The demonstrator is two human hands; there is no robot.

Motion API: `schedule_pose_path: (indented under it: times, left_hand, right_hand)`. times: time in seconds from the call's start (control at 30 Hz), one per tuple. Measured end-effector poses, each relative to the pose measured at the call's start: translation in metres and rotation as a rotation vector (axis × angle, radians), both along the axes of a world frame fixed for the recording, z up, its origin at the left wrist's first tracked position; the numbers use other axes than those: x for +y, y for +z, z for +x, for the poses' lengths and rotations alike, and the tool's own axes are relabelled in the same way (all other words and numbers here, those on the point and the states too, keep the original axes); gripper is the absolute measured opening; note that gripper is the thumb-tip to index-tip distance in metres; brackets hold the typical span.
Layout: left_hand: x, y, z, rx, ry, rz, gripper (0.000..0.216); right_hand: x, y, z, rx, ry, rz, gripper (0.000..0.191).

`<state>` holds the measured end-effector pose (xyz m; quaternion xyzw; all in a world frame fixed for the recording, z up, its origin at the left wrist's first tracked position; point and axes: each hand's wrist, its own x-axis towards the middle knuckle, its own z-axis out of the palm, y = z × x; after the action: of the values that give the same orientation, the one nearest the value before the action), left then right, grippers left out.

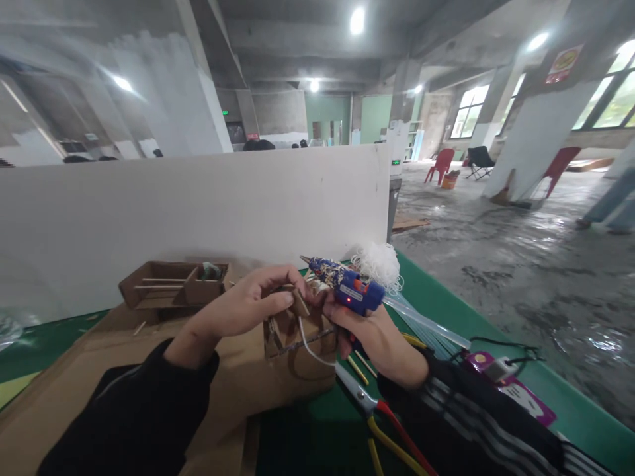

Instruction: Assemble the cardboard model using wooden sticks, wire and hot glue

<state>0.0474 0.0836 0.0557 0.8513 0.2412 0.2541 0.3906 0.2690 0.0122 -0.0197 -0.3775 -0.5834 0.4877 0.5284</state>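
My right hand is wrapped around the handle of a blue hot glue gun. Its nozzle points up and left, a small red light glows on its side, and a clear glue stick sticks out of the back. Between thumb and fingers, my left hand pinches a small cardboard piece above an open cardboard box. From near that piece a white cord curves down across the box front. Fingers of my right hand are close to the box's right side, partly hidden by the gun.
Scissors with red and yellow handles lie front right. A tangle of white string and a purple power strip are at the right. Back left stands another cardboard box with sticks. A white partition borders the table.
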Motion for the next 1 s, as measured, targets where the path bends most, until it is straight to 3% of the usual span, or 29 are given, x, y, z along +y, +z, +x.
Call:
schedule_pose_path:
  times: [0.1,0.2,0.33,0.57,0.7,0.8,0.9,1.0]
  left_hand:
    - [0.004,-0.021,-0.001,-0.107,0.065,0.006,0.022]
    - [-0.001,-0.029,-0.003,-0.136,0.125,0.028,0.021]
    - [-0.021,-0.03,-0.003,-0.116,0.224,0.108,0.018]
    - [-0.065,-0.026,0.005,0.029,0.388,0.393,0.02]
    - [-0.062,-0.003,0.008,0.189,0.24,0.517,0.022]
    - [-0.045,0.012,0.01,0.26,0.041,0.426,0.023]
    - [-0.03,0.013,0.012,0.243,-0.037,0.343,0.023]
    - [-0.024,0.006,0.011,0.206,-0.018,0.382,0.023]
  right_hand:
    - [0.001,0.0,-0.006,0.106,-0.056,-0.026,0.018]
    - [0.0,-0.001,-0.011,0.173,-0.093,-0.032,0.016]
    - [-0.004,-0.003,-0.013,0.214,-0.132,-0.037,0.018]
    - [-0.011,-0.008,-0.008,0.301,-0.209,-0.048,0.017]
    - [-0.01,-0.009,-0.006,0.297,-0.227,-0.067,0.014]
    - [-0.007,-0.008,-0.006,0.274,-0.184,-0.047,0.015]
    - [-0.003,-0.009,-0.005,0.229,-0.148,-0.039,0.015]
    - [-0.001,-0.011,-0.004,0.211,-0.146,-0.035,0.014]
